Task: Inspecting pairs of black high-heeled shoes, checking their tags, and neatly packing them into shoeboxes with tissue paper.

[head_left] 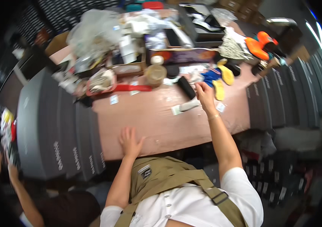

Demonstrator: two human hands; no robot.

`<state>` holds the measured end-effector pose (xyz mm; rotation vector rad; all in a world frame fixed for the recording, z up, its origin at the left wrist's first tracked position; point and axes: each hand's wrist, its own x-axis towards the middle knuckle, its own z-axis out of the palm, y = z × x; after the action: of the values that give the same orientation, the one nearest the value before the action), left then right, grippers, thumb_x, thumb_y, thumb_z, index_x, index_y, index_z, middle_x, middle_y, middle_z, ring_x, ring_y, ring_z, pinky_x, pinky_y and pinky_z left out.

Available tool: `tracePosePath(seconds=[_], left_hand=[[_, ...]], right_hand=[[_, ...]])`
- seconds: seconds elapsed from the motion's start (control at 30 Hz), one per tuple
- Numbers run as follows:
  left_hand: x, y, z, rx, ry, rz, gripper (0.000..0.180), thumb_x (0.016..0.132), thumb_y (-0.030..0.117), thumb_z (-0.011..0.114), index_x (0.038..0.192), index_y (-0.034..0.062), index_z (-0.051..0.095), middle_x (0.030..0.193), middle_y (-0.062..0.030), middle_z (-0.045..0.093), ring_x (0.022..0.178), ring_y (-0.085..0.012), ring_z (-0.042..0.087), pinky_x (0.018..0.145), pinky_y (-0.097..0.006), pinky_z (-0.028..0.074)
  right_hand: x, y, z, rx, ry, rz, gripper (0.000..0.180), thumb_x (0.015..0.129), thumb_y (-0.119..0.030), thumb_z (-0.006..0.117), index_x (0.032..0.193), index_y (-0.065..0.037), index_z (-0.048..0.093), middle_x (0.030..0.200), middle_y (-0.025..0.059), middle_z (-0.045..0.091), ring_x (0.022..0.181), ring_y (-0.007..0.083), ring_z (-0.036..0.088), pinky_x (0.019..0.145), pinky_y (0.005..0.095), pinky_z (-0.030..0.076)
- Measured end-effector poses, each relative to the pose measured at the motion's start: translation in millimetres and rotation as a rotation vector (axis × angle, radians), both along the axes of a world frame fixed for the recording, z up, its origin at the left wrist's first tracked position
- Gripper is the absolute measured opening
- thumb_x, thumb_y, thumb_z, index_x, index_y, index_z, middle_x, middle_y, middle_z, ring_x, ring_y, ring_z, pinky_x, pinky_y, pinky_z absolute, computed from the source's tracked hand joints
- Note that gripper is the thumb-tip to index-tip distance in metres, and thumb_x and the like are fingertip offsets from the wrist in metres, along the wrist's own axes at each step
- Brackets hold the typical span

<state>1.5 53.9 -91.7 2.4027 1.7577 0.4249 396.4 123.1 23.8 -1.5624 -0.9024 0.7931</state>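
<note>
My left hand (pixel 130 143) lies on the pinkish tabletop (pixel 149 117) near its front edge, fingers spread and holding nothing. Farther off on the right, my right hand (pixel 205 97) is raised over the table with its fingers curled together. Blur hides whether anything small is pinched in them. A black block-like object (pixel 186 87) lies just left of that hand. Below it is a whitish strip (pixel 189 105), partly next to my wrist. Blue cloth (pixel 210 77) and yellow pieces (pixel 219 90) lie right beside the fingers.
Grey boxes stand stacked at the left (pixel 43 125) and right (pixel 295 98). Along the back are a jar (pixel 155 74), a red-handled tray (pixel 102 84), plastic bags (pixel 94 34), an open shoe box (pixel 202 36) and orange shoe-shaped items (pixel 257 47). Another person's arm (pixel 23 189) shows at lower left.
</note>
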Motion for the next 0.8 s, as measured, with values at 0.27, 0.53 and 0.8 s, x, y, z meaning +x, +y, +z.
tracePosePath(seconds=[0.27,0.53,0.8], left_hand=[[-78.4,-54.8,349.3,0.986,-0.596,-0.015,0.037,0.086,0.016,0.063,0.113,-0.0077,0.058,0.114,-0.0179,0.061,0.104,-0.0290,0.059,0.098,-0.042,0.043],[-348.0,17.1,326.3,-0.070,-1.745,0.568,0.050,0.091,0.030,0.053,0.134,0.0048,0.048,0.132,-0.0092,0.053,0.123,-0.0242,0.048,0.105,-0.037,0.034],[-119.1,-76.8,316.8,0.077,-1.378,0.188,0.063,0.084,0.019,0.054,0.139,-0.0066,0.038,0.135,-0.0161,0.048,0.123,-0.0256,0.048,0.107,-0.039,0.033]], right_hand=[[-172.6,-45.4,104.1,0.008,-0.154,0.738,0.039,0.091,-0.018,0.063,0.126,-0.004,0.055,0.108,0.0085,0.062,0.076,0.0130,0.064,0.059,0.0245,0.053],[-352.9,-27.0,174.9,0.364,-0.130,0.998,0.082,0.091,-0.050,0.053,0.148,-0.002,0.018,0.141,0.0232,0.035,0.118,0.0248,0.048,0.092,0.0358,0.044],[-272.0,-94.9,145.5,0.071,0.573,0.914,0.094,0.088,-0.053,0.054,0.150,0.000,0.008,0.152,0.0214,0.023,0.141,0.0271,0.023,0.114,0.0356,0.019]])
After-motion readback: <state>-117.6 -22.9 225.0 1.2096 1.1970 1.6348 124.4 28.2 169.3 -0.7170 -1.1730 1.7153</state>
